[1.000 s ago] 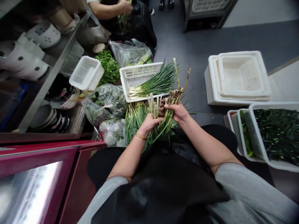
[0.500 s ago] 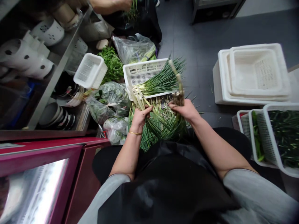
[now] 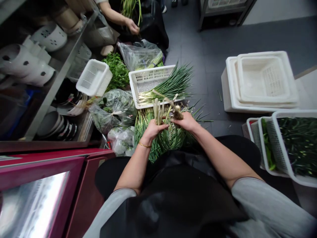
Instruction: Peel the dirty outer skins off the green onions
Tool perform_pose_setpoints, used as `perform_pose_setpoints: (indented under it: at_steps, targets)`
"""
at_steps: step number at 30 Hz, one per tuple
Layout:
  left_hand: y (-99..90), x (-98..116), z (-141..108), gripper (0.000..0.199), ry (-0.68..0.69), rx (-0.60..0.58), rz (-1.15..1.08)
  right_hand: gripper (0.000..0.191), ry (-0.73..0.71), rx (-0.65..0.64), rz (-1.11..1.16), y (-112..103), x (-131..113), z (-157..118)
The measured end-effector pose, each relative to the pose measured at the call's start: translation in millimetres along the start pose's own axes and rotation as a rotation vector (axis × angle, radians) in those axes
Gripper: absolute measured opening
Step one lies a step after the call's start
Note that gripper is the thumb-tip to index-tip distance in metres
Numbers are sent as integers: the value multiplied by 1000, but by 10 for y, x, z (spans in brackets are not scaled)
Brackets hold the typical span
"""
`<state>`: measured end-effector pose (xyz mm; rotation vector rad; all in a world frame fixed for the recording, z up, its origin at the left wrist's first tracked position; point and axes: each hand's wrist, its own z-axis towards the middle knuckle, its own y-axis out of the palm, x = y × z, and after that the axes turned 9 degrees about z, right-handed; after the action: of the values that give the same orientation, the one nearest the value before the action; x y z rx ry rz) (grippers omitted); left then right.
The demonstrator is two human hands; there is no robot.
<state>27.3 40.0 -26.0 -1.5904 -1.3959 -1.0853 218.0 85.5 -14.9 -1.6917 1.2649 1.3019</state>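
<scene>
My left hand (image 3: 155,129) is closed around a small bunch of green onions (image 3: 158,110), their pale ends pointing up. Close beside it on the right, my right hand (image 3: 184,121) grips brownish, dirty stalks with roots (image 3: 177,112); a long stalk sticks out toward the upper left. Below both hands lies a large pile of green onions (image 3: 146,132). Just beyond is a white perforated basket (image 3: 145,76), holding green onions (image 3: 173,84) whose leaves hang over its right side.
Bagged vegetables (image 3: 114,109), leafy greens (image 3: 117,71) and a small white basket (image 3: 92,77) stand left, by a metal shelf (image 3: 61,72). Another person's hand (image 3: 132,26) is at the top. White containers (image 3: 264,79) and a basket of dark green vegetables (image 3: 300,142) are at right.
My hands have come closer together, the right one moving left with its stalks. The bunch in my left hand is more upright. The other person's hand has come lower into view.
</scene>
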Motion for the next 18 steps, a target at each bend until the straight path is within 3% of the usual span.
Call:
perform_pose_setpoints:
  at_steps: [4, 8, 13, 18]
  targets:
    - [-275, -137, 17, 44, -26, 1, 51, 28, 71, 69, 384, -283, -199, -113]
    - [-448, -318, 59, 38, -75, -70, 153, 24, 42, 35, 647, -523, -388, -265]
    - [-552, -448, 121, 39, -119, -102, 207, 21, -49, -14, 705, -702, -543, -381]
    - [-815, -585, 120, 43, -181, 57, 188, 28, -110, 13, 638, -893, -603, -401]
